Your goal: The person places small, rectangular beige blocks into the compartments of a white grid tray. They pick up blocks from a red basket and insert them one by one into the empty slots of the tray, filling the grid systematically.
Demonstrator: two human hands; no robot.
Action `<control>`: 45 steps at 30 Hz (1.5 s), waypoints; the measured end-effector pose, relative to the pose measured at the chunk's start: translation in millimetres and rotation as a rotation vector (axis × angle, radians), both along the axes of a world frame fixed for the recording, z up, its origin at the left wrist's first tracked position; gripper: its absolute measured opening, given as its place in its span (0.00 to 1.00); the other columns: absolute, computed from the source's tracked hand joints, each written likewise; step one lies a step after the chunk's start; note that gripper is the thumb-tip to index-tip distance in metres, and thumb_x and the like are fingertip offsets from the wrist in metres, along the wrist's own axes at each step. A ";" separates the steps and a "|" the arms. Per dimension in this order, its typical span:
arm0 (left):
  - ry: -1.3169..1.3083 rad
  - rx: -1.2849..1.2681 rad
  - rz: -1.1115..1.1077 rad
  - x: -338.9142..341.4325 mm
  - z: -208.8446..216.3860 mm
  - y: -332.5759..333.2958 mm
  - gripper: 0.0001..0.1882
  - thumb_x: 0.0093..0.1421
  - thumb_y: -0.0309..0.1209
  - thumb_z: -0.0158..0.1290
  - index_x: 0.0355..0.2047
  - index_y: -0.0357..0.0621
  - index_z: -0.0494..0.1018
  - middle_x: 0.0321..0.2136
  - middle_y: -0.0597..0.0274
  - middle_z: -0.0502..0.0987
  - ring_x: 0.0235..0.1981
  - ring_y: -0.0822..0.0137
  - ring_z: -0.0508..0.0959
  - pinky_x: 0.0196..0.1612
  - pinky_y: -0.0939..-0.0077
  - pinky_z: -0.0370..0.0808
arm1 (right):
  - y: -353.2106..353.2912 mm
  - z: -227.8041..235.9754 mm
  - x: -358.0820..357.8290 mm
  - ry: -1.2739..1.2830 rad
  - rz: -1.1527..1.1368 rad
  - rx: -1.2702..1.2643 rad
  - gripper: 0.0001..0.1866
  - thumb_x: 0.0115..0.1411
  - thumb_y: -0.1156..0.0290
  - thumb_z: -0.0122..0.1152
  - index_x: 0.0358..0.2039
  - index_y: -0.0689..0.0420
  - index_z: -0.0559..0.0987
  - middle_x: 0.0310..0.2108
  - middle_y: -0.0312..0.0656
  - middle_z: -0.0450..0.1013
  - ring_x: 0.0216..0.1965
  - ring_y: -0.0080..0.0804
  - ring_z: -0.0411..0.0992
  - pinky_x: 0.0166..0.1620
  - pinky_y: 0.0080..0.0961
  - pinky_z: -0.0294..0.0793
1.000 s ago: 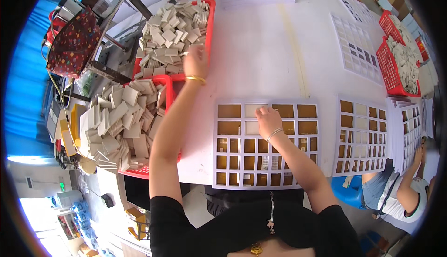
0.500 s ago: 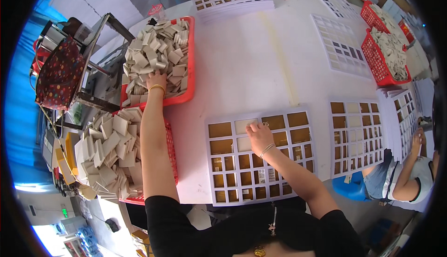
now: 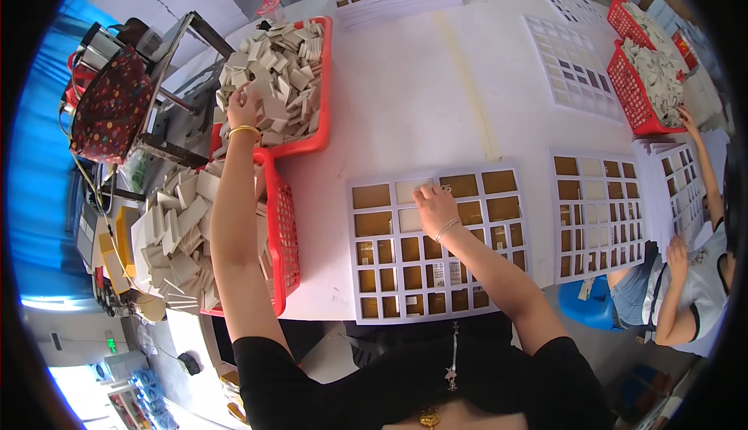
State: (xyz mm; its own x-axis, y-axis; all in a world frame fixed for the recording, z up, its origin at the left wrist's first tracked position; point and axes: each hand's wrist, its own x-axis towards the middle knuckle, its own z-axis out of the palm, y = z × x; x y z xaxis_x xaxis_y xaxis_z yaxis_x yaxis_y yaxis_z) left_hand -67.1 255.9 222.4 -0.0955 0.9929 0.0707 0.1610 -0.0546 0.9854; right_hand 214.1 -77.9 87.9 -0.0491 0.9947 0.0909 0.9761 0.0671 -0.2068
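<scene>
A white grid board (image 3: 377,220) lies flat at the near table edge. Most of its windows show brown backing, but two in the upper part are filled with off-white tiles (image 3: 406,190). Over these rests my right hand (image 3: 438,212), fingers bent together and tips against the upper tile; whether it grips anything is hidden. My left hand (image 3: 243,109) reaches into the far red basket (image 3: 325,79), heaped with pale flat tiles (image 3: 292,99). Its fingers are closed at a pale tile (image 3: 260,89) at the heap's left side.
A nearer red basket (image 3: 287,227) of larger pale tiles stands beside my left forearm. Another grid board (image 3: 573,216) lies to the right, near a co-worker's hand (image 3: 676,259). Grid sheets (image 3: 397,1) are stacked at the far edge. Red baskets (image 3: 623,91) stand far right.
My left hand has shifted left and up from the middle of the tile heap. My right hand stays on the board. The right co-worker's arm now reaches toward a red basket.
</scene>
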 end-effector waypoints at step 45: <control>-0.605 -0.667 -0.337 120.3 -83.7 -368.2 0.21 0.65 0.49 0.41 0.51 0.51 0.65 0.38 0.62 0.74 0.34 0.67 0.77 0.28 0.72 0.77 | -75.7 70.6 1.7 1.429 -0.096 -0.311 0.08 0.59 0.74 0.57 0.37 0.57 0.69 0.34 0.35 0.72 0.33 0.21 0.76 0.24 0.14 0.72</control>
State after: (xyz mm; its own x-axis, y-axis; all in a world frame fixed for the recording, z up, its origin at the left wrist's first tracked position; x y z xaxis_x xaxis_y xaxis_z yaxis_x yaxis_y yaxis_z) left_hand 53.2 -112.3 138.8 0.3674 0.7929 -0.4862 -0.3067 0.5968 0.7415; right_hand 215.7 -153.6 158.6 -0.0368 0.9770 -0.2099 -0.0691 -0.2120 -0.9748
